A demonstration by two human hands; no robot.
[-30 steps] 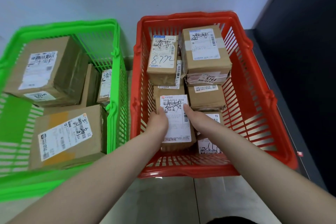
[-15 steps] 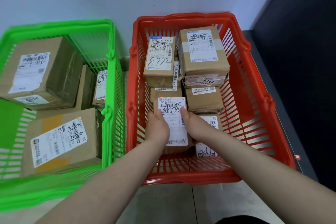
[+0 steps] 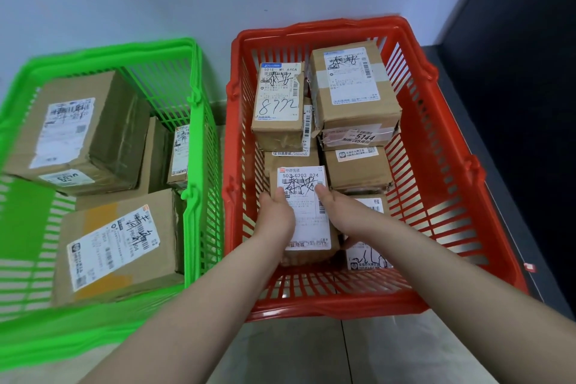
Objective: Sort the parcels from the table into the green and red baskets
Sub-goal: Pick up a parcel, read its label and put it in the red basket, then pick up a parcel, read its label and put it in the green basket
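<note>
Nearest the viewer, a grey tiled floor is seen beneath two bare forearms, which are stretched over the near rim of a red plastic basket. Inside that basket, a small brown cardboard parcel with a white shipping label is gripped between the left hand and the right hand. Each thumb is laid on the labelled top face and the fingers are wrapped down over the side edges (the fingertips themselves are hidden). The parcel is held low in the basket's near half; whether it touches the bottom cannot be told. Just under the right wrist, a flat parcel with a scrawled label is partly covered. Beyond the right hand a squat brown box is set, and farther on a large taped carton is stacked on a parcel marked 5144. Beyond the left hand, a narrow box marked 8772 is stacked on another parcel. To the left of the left hand, a green plastic basket is placed beside the red one. In it, a wide carton with yellow tape is seen nearest, a bulky carton farther off, and a slim carton stood on edge against the wall closest to the hands.
</note>
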